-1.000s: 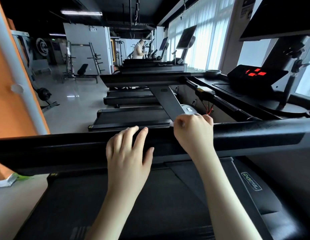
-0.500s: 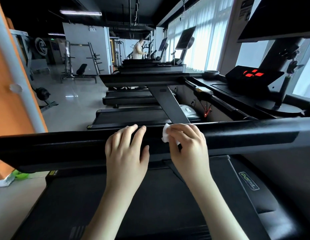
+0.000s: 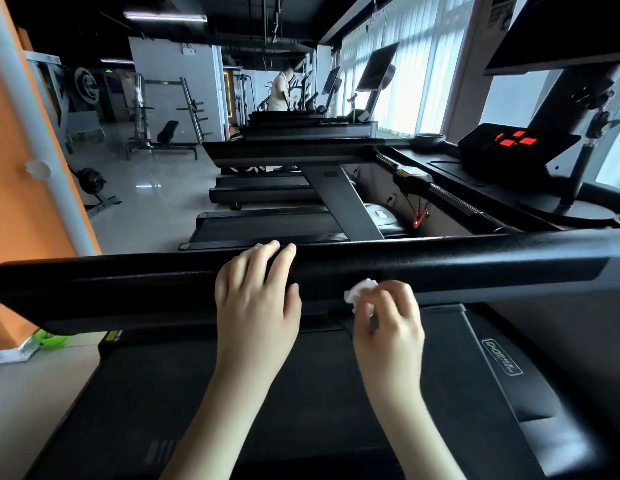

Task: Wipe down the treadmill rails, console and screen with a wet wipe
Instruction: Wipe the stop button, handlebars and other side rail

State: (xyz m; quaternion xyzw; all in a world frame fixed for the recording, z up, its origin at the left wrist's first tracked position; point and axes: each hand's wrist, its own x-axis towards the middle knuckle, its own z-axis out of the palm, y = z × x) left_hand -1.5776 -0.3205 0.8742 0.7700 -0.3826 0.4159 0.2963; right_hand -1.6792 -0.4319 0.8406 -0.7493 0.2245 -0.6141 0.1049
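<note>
White wet wipe (image 3: pixel 358 294), crumpled small, pinched between curled fingers and thumb of the right hand (image 3: pixel 388 327) and pressed to the near face of the black treadmill rail (image 3: pixel 474 268), just right of its middle. Just beside it, left hand (image 3: pixel 256 299) with fingers straight, draped over the rail's top edge, gripping nothing, steadying. Best now: firm pressure, long overlapping sweeps toward the rail's right end, then top and underside. Probably worth unfolding for a fresh face. Beyond the far right end, console (image 3: pixel 513 143) glowing red, likely not yet wiped.
</note>
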